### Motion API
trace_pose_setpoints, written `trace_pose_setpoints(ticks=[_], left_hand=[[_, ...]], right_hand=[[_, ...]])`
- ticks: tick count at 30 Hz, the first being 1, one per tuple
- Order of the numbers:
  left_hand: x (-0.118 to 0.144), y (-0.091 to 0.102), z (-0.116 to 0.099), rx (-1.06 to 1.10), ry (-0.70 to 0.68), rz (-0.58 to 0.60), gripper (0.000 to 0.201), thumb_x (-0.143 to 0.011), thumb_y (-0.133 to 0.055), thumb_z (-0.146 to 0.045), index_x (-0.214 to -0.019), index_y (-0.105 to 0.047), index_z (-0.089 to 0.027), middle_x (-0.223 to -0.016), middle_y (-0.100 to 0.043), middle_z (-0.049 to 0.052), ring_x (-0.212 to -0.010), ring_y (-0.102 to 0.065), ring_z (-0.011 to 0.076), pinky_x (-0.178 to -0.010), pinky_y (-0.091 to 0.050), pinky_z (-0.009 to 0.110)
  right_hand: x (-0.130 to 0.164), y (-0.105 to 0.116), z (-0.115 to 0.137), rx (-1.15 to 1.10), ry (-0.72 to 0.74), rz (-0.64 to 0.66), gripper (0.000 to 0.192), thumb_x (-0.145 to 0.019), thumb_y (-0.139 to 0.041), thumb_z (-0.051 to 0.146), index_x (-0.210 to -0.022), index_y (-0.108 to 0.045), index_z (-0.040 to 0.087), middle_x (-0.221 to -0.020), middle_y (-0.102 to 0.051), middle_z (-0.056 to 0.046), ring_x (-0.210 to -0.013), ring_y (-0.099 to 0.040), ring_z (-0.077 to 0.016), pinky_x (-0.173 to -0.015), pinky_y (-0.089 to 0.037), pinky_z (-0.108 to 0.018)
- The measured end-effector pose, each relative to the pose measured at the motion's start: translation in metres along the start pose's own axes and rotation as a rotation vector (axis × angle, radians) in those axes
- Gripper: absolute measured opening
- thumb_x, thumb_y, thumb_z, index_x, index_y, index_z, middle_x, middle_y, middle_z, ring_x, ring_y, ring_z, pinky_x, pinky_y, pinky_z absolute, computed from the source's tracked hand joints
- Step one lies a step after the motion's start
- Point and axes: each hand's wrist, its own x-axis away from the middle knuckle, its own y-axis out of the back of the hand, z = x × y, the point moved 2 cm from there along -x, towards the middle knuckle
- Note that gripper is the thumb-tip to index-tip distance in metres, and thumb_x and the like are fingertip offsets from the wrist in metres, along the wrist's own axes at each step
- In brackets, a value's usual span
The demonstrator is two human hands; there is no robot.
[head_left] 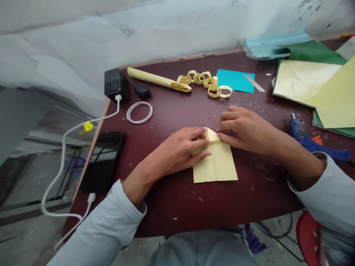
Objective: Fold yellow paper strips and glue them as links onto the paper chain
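Observation:
A pale yellow sheet of paper point(219, 166) lies on the table with its far edge folded over. A raised flap point(213, 136) stands up at that fold. My left hand point(184, 149) rests on the sheet's left side, fingers stretched out and apart, fingertips beside the flap. At the far right corner, my right hand point(240, 127) has its thumb and fingers pinched on the folded paper. The paper under both sets of fingers is partly hidden.
Behind the hands lie a rolled yellow paper point(155, 78), a paper chain point(203, 78), a blue sheet point(233, 80) and a cutter blade point(254, 83). A glue gun point(310, 138) and paper packs point(306, 79) are right. A phone point(102, 160) and tape ring point(139, 112) are left.

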Motion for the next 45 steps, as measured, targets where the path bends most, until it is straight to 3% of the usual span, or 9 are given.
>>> trace_pose_setpoints(ticks=[4, 8, 12, 20, 25, 31, 37, 40, 45], left_hand=[[-0.003, 0.0, -0.005, -0.02, 0.022, 0.005, 0.025, -0.116, -0.053, -0.031, -0.12, -0.072, -0.015, -0.133, -0.074, 0.018, -0.136, -0.07, 0.0318, -0.116, -0.058, 0.05], [-0.006, 0.0, -0.008, -0.03, 0.063, -0.006, 0.023, -0.115, -0.053, -0.03, -0.122, -0.068, -0.012, -0.134, -0.073, 0.021, -0.13, -0.072, 0.032, -0.11, -0.061, 0.049], [-0.006, -0.004, -0.008, -0.067, 0.026, 0.017, 0.027, -0.115, -0.055, -0.033, -0.127, -0.069, -0.013, -0.153, -0.065, 0.023, -0.144, -0.064, 0.0356, -0.119, -0.054, 0.055], [-0.002, -0.005, -0.005, -0.071, 0.045, 0.043, 0.036, -0.117, -0.052, -0.041, -0.132, -0.072, -0.015, -0.155, -0.063, 0.021, -0.143, -0.064, 0.0349, -0.12, -0.052, 0.053], [-0.004, -0.005, -0.006, -0.091, 0.057, 0.045, 0.035, -0.115, -0.055, -0.04, -0.133, -0.073, -0.017, -0.16, -0.06, 0.023, -0.142, -0.062, 0.0354, -0.12, -0.051, 0.055], [-0.003, -0.006, -0.004, -0.088, 0.046, 0.026, 0.037, -0.114, -0.059, -0.042, -0.134, -0.076, -0.017, -0.156, -0.065, 0.022, -0.15, -0.055, 0.0381, -0.123, -0.048, 0.059], [0.001, -0.002, -0.005, -0.114, 0.069, 0.042, 0.043, -0.115, -0.055, -0.05, -0.133, -0.078, -0.018, -0.152, -0.069, 0.019, -0.148, -0.057, 0.0375, -0.123, -0.047, 0.057], [0.002, 0.001, -0.006, -0.131, 0.098, 0.028, 0.044, -0.114, -0.055, -0.052, -0.13, -0.079, -0.019, -0.148, -0.071, 0.016, -0.141, -0.059, 0.0369, -0.119, -0.048, 0.056], [0.002, -0.001, -0.006, -0.154, 0.116, 0.027, 0.047, -0.114, -0.054, -0.054, -0.136, -0.076, -0.018, -0.152, -0.068, 0.018, -0.137, -0.061, 0.0363, -0.117, -0.047, 0.055]], right_hand=[[0.001, -0.006, -0.003, 0.008, -0.176, 0.088, 0.027, -0.106, -0.066, 0.039, -0.089, -0.068, 0.019, -0.088, -0.069, -0.009, -0.082, -0.058, -0.0235, -0.076, -0.034, -0.037], [0.001, -0.011, 0.0, -0.004, -0.241, 0.117, 0.022, -0.104, -0.067, 0.038, -0.092, -0.063, 0.019, -0.093, -0.07, -0.01, -0.083, -0.059, -0.0237, -0.074, -0.034, -0.035], [0.0, -0.013, 0.003, -0.067, -0.23, 0.092, 0.016, -0.104, -0.066, 0.032, -0.095, -0.063, 0.019, -0.096, -0.07, -0.009, -0.085, -0.059, -0.0234, -0.076, -0.035, -0.035], [0.0, -0.012, -0.009, -0.102, -0.134, -0.004, 0.021, -0.108, -0.059, 0.027, -0.11, -0.078, 0.017, -0.103, -0.065, -0.01, -0.092, -0.062, -0.0241, -0.083, -0.039, -0.036], [-0.003, -0.018, -0.011, -0.112, -0.136, 0.007, 0.021, -0.11, -0.053, 0.024, -0.106, -0.073, 0.017, -0.107, -0.065, -0.012, -0.094, -0.061, -0.024, -0.082, -0.039, -0.036], [-0.003, -0.024, -0.014, 0.098, -0.161, 0.079, 0.025, -0.115, -0.044, 0.028, -0.104, -0.063, 0.017, -0.108, -0.07, -0.015, -0.094, -0.059, -0.0273, -0.082, -0.036, -0.038], [0.001, -0.009, -0.016, 0.089, -0.302, -0.113, 0.023, -0.112, -0.053, 0.032, -0.096, -0.062, 0.019, -0.095, -0.071, -0.012, -0.087, -0.061, -0.026, -0.079, -0.037, -0.038], [0.001, -0.008, -0.01, 0.001, -0.304, -0.039, 0.03, -0.108, -0.062, 0.041, -0.086, -0.061, 0.02, -0.084, -0.068, -0.007, -0.077, -0.058, -0.0219, -0.074, -0.035, -0.035], [0.001, -0.013, -0.001, -0.103, -0.282, 0.073, 0.026, -0.104, -0.066, 0.038, -0.087, -0.065, 0.019, -0.084, -0.069, -0.006, -0.074, -0.057, -0.0188, -0.072, -0.035, -0.033]])
